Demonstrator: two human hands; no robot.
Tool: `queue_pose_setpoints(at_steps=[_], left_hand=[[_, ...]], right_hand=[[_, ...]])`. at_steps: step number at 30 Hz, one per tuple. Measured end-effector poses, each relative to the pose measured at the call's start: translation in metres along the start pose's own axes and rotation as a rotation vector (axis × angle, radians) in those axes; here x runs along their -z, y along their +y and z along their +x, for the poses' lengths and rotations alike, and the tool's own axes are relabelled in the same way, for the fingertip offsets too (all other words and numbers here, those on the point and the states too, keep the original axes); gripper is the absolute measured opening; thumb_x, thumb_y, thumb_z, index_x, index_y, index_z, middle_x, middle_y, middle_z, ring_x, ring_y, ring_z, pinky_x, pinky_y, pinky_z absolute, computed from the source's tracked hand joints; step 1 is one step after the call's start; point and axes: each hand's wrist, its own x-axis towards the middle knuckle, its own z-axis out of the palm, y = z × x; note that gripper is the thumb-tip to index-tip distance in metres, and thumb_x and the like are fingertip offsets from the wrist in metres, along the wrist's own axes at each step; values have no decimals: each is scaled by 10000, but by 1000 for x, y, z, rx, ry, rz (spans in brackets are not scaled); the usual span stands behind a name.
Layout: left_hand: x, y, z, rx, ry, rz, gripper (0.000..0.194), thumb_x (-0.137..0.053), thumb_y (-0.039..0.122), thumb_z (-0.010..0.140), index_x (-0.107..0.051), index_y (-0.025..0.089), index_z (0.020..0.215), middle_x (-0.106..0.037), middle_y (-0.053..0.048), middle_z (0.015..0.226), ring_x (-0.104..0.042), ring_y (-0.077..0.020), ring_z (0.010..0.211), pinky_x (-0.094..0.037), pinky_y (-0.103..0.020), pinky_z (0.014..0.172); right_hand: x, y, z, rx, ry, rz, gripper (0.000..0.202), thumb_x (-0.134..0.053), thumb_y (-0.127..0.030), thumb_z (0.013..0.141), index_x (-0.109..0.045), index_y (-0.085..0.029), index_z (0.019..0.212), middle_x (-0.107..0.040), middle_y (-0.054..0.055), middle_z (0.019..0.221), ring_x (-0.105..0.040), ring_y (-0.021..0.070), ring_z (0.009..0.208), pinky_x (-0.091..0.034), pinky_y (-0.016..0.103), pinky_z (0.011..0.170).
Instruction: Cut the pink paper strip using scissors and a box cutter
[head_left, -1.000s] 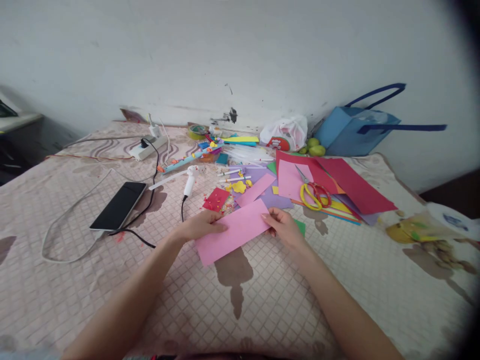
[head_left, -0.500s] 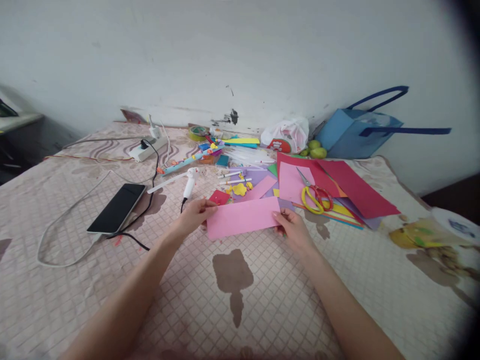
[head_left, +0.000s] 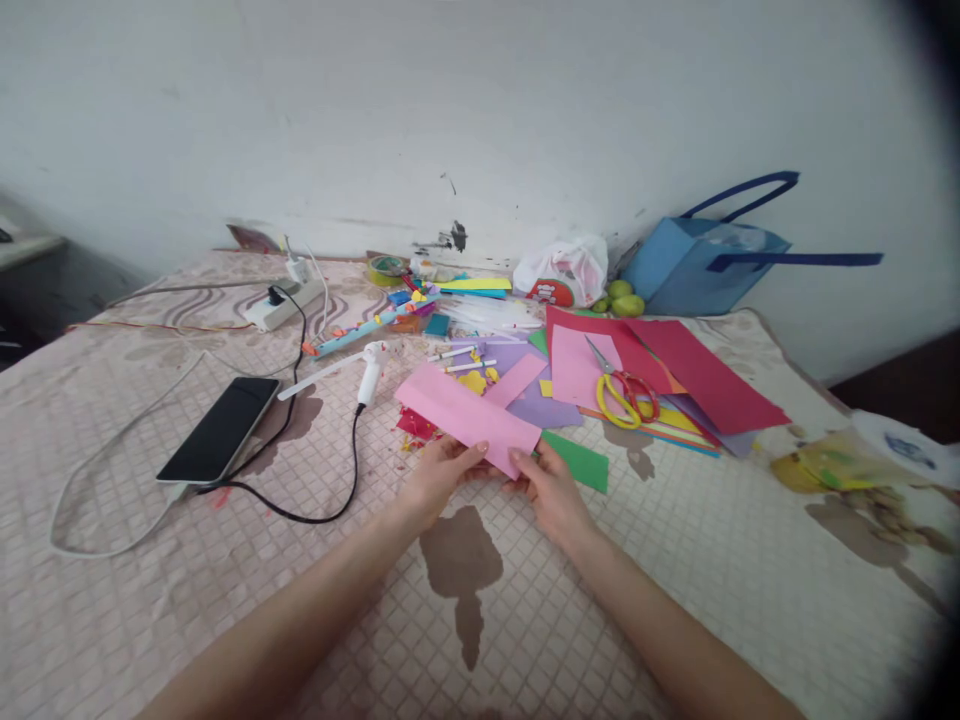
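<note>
A pink strip of paper (head_left: 465,410) is held above the table, slanting down toward the right. My left hand (head_left: 442,478) pinches its lower edge near the middle, thumb on top. At the right end, my right hand (head_left: 546,490) grips the corner between thumb and fingers. Beneath and beside the strip lie a green paper piece (head_left: 581,460), a red paper piece (head_left: 416,424) with small scraps, and a purple sheet (head_left: 551,405) bearing yellow paper flowers (head_left: 472,382). A white glue gun (head_left: 371,375) rests left of the strip.
Scissors (head_left: 619,395) lie on coloured sheets to the right. A phone (head_left: 219,430) with a cable is at left, near a power strip (head_left: 285,305). Behind are a white plastic bag (head_left: 562,270), green fruit (head_left: 627,304) and a blue bag (head_left: 690,265). A cup (head_left: 817,465) stands far right.
My left hand has slid from the strip's left end to its lower middle, closer to my right hand. The strip now tilts down rightward, and the green piece shows.
</note>
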Motion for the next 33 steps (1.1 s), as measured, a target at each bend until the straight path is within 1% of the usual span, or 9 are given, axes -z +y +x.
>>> queue_pose_setpoints(at_steps=[4, 8, 11, 13, 21, 24, 26, 29, 33], left_hand=[[7, 2, 0, -18, 86, 139, 252, -710, 350, 756, -634, 119, 822, -684, -38, 807, -634, -140, 724, -515, -253, 705], [19, 10, -3, 48, -26, 245, 251, -752, 313, 693, -651, 95, 766, -670, -45, 717, -616, -143, 636, -485, -239, 598], [20, 13, -5, 66, -85, 273, 274, -758, 315, 674, -655, 93, 796, -668, -49, 726, -613, -144, 637, -474, -232, 580], [18, 13, -7, 61, -90, 267, 307, -754, 332, 677, -646, 104, 853, -668, -43, 767, -612, -139, 659, -472, -224, 580], [15, 13, -12, 73, -72, 186, 390, -782, 362, 640, -615, 132, 907, -674, -45, 838, -632, -155, 736, -501, -242, 626], [13, 12, -14, 82, -82, 149, 453, -801, 344, 627, -609, 145, 986, -687, -59, 913, -644, -172, 795, -504, -249, 650], [11, 12, -16, 89, -93, 135, 466, -824, 319, 597, -619, 135, 973, -693, -63, 897, -644, -170, 769, -492, -240, 636], [10, 10, -16, 76, -85, 125, 416, -836, 303, 578, -635, 120, 893, -693, -49, 819, -629, -153, 709, -470, -227, 621], [12, 9, -15, 61, -76, 101, 416, -835, 290, 576, -647, 130, 912, -702, -45, 840, -634, -161, 731, -462, -230, 640]], right_hand=[[2, -5, -1, -7, -34, -51, 343, -694, -484, 717, -587, -225, 916, -648, 16, 824, -591, 155, 664, -474, 258, 502], [14, -14, 4, -46, -54, -93, 343, -641, -534, 750, -556, -203, 736, -536, -26, 615, -469, 105, 512, -356, 217, 419], [16, -15, 5, -83, -73, -145, 315, -745, -451, 673, -573, -194, 736, -487, -50, 561, -395, 77, 449, -254, 201, 379], [14, -13, 4, -77, -75, -163, 315, -771, -421, 648, -574, -196, 744, -487, -55, 571, -388, 73, 457, -241, 197, 384], [11, -9, 2, -6, -62, -170, 302, -751, -426, 681, -559, -202, 746, -470, -60, 574, -378, 80, 489, -266, 206, 427], [9, -9, 0, 5, -55, -150, 302, -750, -421, 684, -553, -200, 739, -492, -57, 598, -395, 79, 505, -286, 209, 447], [6, -9, -1, 4, -57, -130, 302, -749, -418, 685, -548, -200, 743, -505, -58, 602, -406, 77, 507, -300, 206, 457], [3, -10, -4, -24, -92, -106, 323, -752, -407, 682, -561, -212, 855, -590, -44, 657, -487, 94, 536, -354, 209, 484], [0, -13, -7, -38, -167, -45, 554, -778, -321, 661, -491, -255, 1130, -692, -15, 819, -627, 149, 700, -475, 266, 651]])
